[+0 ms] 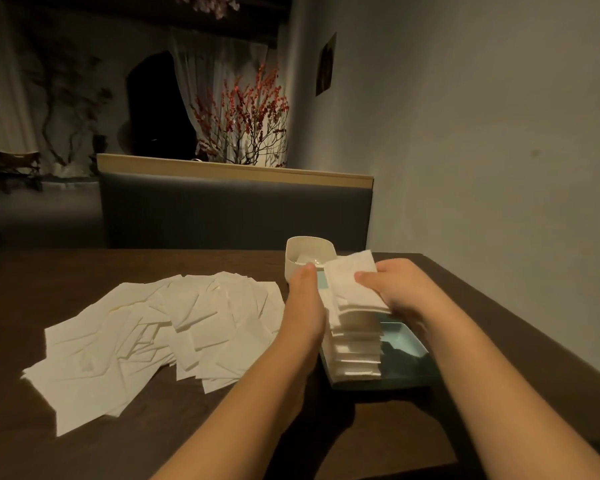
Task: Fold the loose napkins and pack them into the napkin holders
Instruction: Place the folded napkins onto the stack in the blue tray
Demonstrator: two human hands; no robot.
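Observation:
A spread of loose white napkins [160, 327] covers the left half of the dark table. A teal napkin holder [409, 344] at the right holds a row of folded napkins [355, 344] standing on edge. My right hand [402, 289] grips a bundle of folded napkins [352, 282] over the holder's far end, thumb on top. Against the left side of the row lies my left hand [305, 299], its fingers hidden behind the napkins. A white holder [309, 252] stands just beyond, with a little white paper inside.
A grey bench back with a wooden top rail [236, 199] faces me across the table. The wall [499, 168] runs close along the table's right edge. Bare dark tabletop [84, 268] lies beyond the napkin spread.

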